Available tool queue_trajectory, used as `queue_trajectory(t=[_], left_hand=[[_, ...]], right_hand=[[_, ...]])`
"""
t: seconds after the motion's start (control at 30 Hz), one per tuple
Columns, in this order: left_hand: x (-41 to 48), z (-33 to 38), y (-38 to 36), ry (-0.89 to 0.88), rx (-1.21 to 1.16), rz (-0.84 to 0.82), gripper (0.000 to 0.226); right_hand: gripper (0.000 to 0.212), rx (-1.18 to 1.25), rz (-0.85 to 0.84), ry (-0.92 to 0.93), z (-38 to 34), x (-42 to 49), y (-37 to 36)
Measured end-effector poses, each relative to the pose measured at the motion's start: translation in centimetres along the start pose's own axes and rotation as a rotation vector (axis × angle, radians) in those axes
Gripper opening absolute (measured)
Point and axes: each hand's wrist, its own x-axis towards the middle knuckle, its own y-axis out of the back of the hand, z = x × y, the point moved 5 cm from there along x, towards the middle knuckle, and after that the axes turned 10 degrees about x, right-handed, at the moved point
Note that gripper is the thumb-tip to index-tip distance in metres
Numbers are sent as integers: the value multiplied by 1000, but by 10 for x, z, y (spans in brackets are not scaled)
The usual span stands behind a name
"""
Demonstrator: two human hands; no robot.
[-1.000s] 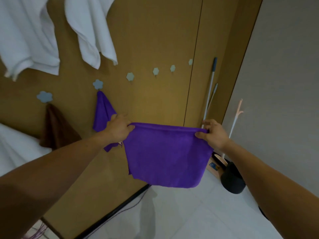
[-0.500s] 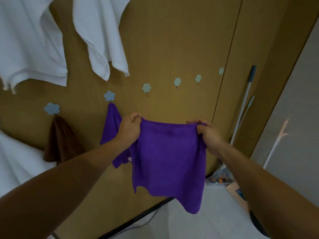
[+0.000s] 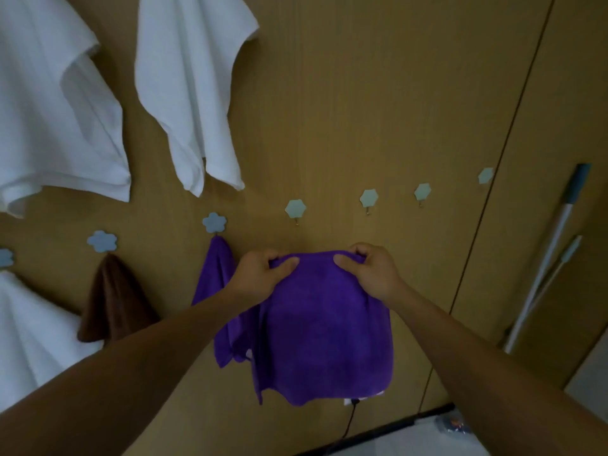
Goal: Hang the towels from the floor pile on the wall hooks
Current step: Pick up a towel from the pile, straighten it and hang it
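I hold a purple towel (image 3: 322, 330) up in front of the wooden wall by its top edge. My left hand (image 3: 260, 274) grips the top left corner and my right hand (image 3: 368, 271) grips the top right, both hands close together. The towel hangs just below an empty pale green hook (image 3: 295, 209). More empty hooks (image 3: 368, 198) run to the right. Another purple towel (image 3: 217, 291) hangs from a blue flower hook (image 3: 214, 222) to the left, partly behind my left hand. A brown towel (image 3: 113, 301) hangs from the blue hook (image 3: 102, 241) further left.
Large white towels (image 3: 187, 93) hang higher up on the left, and another white towel (image 3: 29, 330) at the lower left. Two mop handles (image 3: 546, 258) lean against the wall at the right. A dark cable (image 3: 348, 422) runs down to the floor below the towel.
Both hands have drawn closer together, bunching the towel's top edge, and lifted it nearer the wall under the empty hook. The view has tilted up toward the wall.
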Motion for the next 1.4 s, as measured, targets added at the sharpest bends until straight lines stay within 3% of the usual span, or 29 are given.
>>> queue_trajectory(t=[0.13, 0.33, 0.57, 0.77, 0.83, 0.97, 1.07, 1.13, 1.2, 1.27, 1.33, 1.4], left_hand=[[44, -8, 16, 3, 206, 271, 33], [107, -17, 34, -19, 464, 458, 40], [122, -49, 14, 162, 735, 489, 45], [118, -64, -5, 333, 621, 520, 43], [117, -79, -16, 417, 504, 440, 38], [118, -99, -42, 639, 29, 257, 28], [123, -94, -49, 778, -127, 121, 16], [126, -89, -47, 741, 13, 61, 21], [122, -83, -45, 714, 370, 57, 36], [113, -72, -44, 661, 739, 188, 43], [107, -61, -43, 494, 922, 351, 51], [108, -53, -43, 245, 939, 389, 42]], right_hand=[[27, -110, 111, 66, -6, 53, -17], [29, -284, 252, 166, -18, 123, -34], [40, -499, 204, 117, 19, 153, -53], [40, -471, 186, 64, 38, 159, -54], [34, -417, 119, 6, 44, 161, -58], [29, -214, 4, -127, 57, 160, -63], [35, -273, -36, -169, 56, 160, -62], [40, -478, -11, -112, 51, 158, -62], [41, -718, 121, 50, 44, 154, -59], [44, -855, 259, 257, 36, 144, -57], [36, -874, 295, 472, 33, 138, -58], [21, -739, 153, 585, 40, 138, -64]])
